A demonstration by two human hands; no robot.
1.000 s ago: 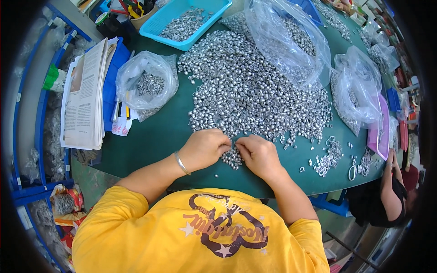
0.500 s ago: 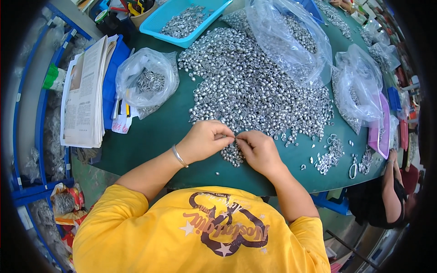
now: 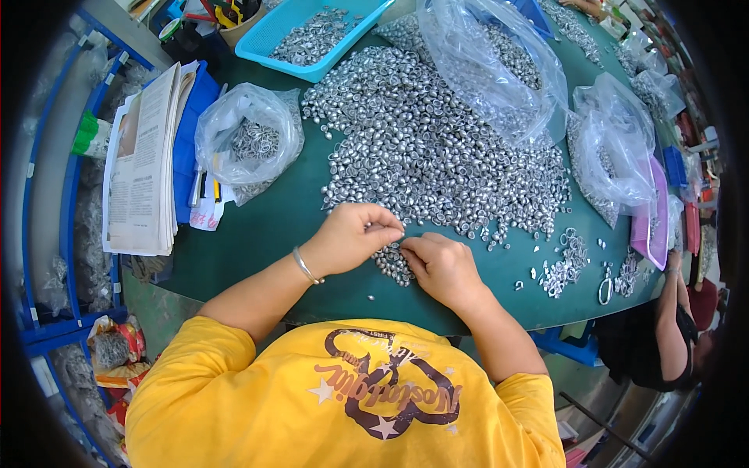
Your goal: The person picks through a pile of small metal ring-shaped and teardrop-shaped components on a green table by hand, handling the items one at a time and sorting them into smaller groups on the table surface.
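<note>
close work near the edge, supplies set around it

the left hand [image 3: 351,240] hung beside the small pile [image 3: 392,267], its thumb and forefinger brought together at the tips; whether a piece sat between them was too small to tell. the right hand [image 3: 445,269] was low at the pile's other side with its fingers curled, and it was not possible to tell whether it gripped anything. fingertips were probably used because pieces this tiny gave a palm little to hold.

the small pile of silvery metal pieces lay between the 2 hands near the front of the green desk [image 3: 265,242], likely so neither arm had to stretch. 1 stray piece [image 3: 370,297] lay apart, nearer the edge. the big heap [image 3: 445,164] of domed pieces spread just beyond the hands, seemingly to be in easy reach.

the plastic bag [image 3: 209,136] on the left stood open, which left its rings exposed. the blue basket [image 3: 271,67] stood behind, its raised sides presumably stopping its pieces from scattering. loose rings [image 3: 563,269] lay to the right, apart from the heap, perhaps so the kinds did not mix.
</note>
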